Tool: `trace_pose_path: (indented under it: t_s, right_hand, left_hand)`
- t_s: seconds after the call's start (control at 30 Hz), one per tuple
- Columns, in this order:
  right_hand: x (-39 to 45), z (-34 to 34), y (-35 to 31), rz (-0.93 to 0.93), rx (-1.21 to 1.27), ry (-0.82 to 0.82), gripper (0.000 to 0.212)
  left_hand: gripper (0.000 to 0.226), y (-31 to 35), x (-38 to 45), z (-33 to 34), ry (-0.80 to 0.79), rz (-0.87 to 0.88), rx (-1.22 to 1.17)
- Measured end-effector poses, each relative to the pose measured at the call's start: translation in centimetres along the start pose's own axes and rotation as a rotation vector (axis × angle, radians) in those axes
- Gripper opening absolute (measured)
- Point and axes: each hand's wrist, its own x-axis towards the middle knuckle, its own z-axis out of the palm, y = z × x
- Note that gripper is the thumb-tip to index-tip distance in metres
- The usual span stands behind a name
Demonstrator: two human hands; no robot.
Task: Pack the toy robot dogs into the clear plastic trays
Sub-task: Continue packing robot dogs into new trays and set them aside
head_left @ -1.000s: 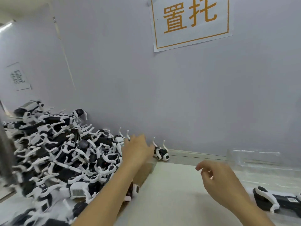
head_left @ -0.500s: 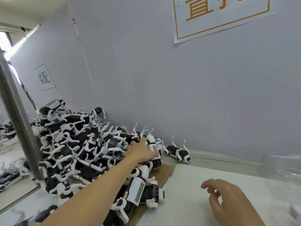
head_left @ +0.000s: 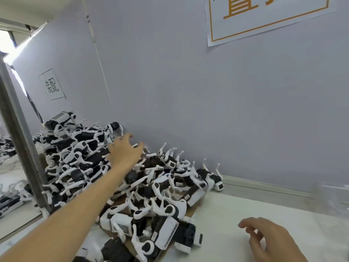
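A big heap of black-and-white toy robot dogs (head_left: 105, 176) lies against the grey wall at the left, spilling onto a cardboard sheet (head_left: 190, 214). My left hand (head_left: 124, 152) reaches over the upper part of the heap with fingers spread and holds nothing. One dog (head_left: 213, 179) lies on its back at the heap's right end by the wall. My right hand (head_left: 272, 241) hovers above the white table at the lower right, fingers loosely bent and empty. A clear plastic tray (head_left: 334, 199) shows faintly at the right edge.
A metal post (head_left: 20, 137) stands at the left, with more dogs behind it. The grey wall carries two paper signs (head_left: 264, 17). The white tabletop (head_left: 236, 208) stretches between the heap and the tray.
The view has swung left and closer. My left hand rose from the heap's near edge toward its upper part and spread its fingers. My right hand stayed low at the right.
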Motion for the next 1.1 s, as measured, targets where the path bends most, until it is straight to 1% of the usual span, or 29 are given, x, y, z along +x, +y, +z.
trace_pose_path:
  t_s: [0.03,0.07,0.1,0.13,0.17,0.23,0.27,0.3,0.43,0.57,0.63,0.7,0.8,0.83,0.9,0.93,0.97,1.03,1.07,1.1]
  right_hand:
    - [0.0,0.0,0.0,-0.002,-0.001,0.007,0.050]
    - [0.0,0.0,0.1,-0.006,-0.003,0.008,0.050]
    - [0.1,-0.1,0.1,-0.009,-0.004,0.005,0.050]
    - [0.2,-0.1,0.1,-0.012,-0.006,0.002,0.049]
    - [0.3,0.0,0.1,-0.016,-0.009,-0.005,0.048]
    - [0.6,0.2,0.2,-0.023,-0.018,-0.017,0.045]
    - [0.7,0.3,0.3,-0.021,-0.015,-0.016,0.043]
    - [0.8,0.4,0.3,-0.015,-0.008,-0.014,0.043]
    - [1.0,1.0,0.1,0.000,0.040,0.041,0.047]
    - [1.1,1.2,-0.2,0.028,0.079,0.168,0.050]
    - [1.1,1.2,-0.2,0.019,0.100,0.236,0.047]
    - [1.1,1.0,-0.2,0.021,0.128,0.288,0.044]
    - [1.1,0.7,0.0,0.036,0.145,0.307,0.046]
    - [1.1,0.6,0.1,0.027,0.146,0.307,0.046]
    - [1.1,0.4,0.2,0.006,0.132,0.302,0.042]
    - [1.1,0.3,0.2,-0.008,0.127,0.307,0.040]
    - [1.1,0.4,0.3,-0.035,0.126,0.317,0.036]
    - [1.0,0.4,0.1,-0.076,0.130,0.344,0.029]
    - [1.0,0.3,0.1,-0.085,0.135,0.346,0.029]
    - [1.1,0.4,0.1,-0.074,0.136,0.346,0.030]
  left_hand:
    - [0.066,-1.3,1.0,0.0,-0.088,-0.144,0.025]
    - [0.077,-2.5,1.6,0.3,-0.204,-0.244,0.017]
    - [0.084,-3.5,1.8,1.0,-0.310,-0.286,-0.012]
    - [0.084,-4.0,1.6,1.8,-0.376,-0.279,-0.039]
    - [0.076,-4.0,1.4,2.8,-0.409,-0.245,-0.034]
    - [0.052,-2.8,0.6,3.9,-0.404,-0.162,0.047]
    - [0.045,-2.0,0.2,4.1,-0.389,-0.133,0.067]
    - [0.043,-1.2,-0.3,4.0,-0.384,-0.113,0.054]
    - [0.054,1.1,-2.4,3.4,-0.477,-0.070,-0.037]
    - [0.066,3.7,-4.8,3.4,-0.585,0.014,0.006]
    - [0.066,5.2,-6.1,3.7,-0.605,0.070,-0.026]
    - [0.062,6.7,-7.5,4.1,-0.592,0.099,-0.104]
    - [0.068,8.2,-8.8,4.2,-0.552,0.093,-0.217]
    - [0.070,8.3,-9.0,4.0,-0.534,0.102,-0.216]
    - [0.072,7.7,-9.0,3.2,-0.459,0.142,-0.145]
    - [0.073,6.9,-8.7,2.8,-0.386,0.154,-0.091]
    - [0.071,6.1,-8.1,2.3,-0.290,0.154,-0.032]
    - [0.056,3.5,-6.0,1.2,-0.078,0.126,0.126]
    - [0.054,1.9,-4.6,0.5,-0.011,0.097,0.214]
    - [0.063,0.0,-3.2,-0.2,0.021,0.055,0.287]
